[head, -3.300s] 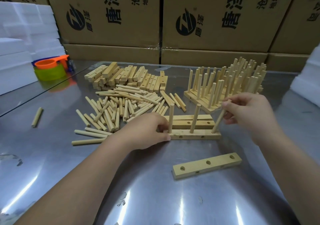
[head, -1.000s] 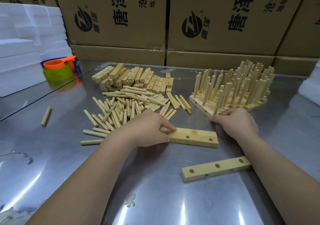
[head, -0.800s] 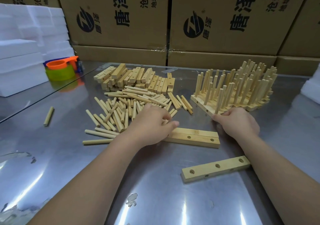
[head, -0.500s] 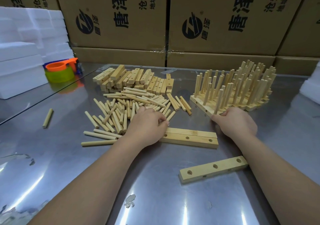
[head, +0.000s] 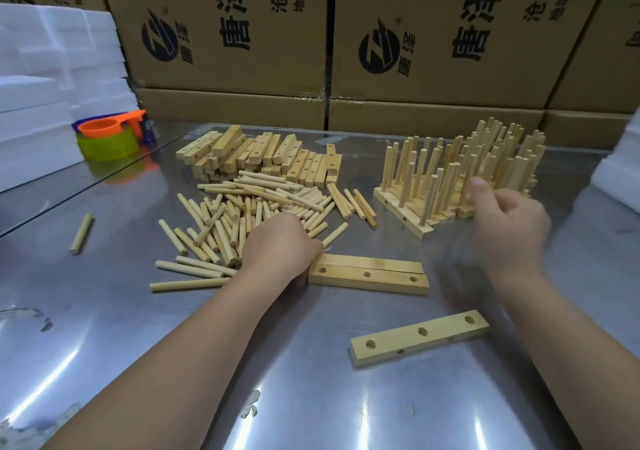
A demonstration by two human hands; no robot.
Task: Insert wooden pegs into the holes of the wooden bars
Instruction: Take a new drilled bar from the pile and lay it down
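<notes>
Left hand lies on the loose pegs beside two bars, its fingers hidden. Right hand, blurred, curls before the pegged bars; its grip is unclear. A spare bar lies nearer, with boxes behind.

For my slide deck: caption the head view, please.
Left hand at the loose pegs beside two empty bars; blurred right hand by the finished pegged bars.
</notes>
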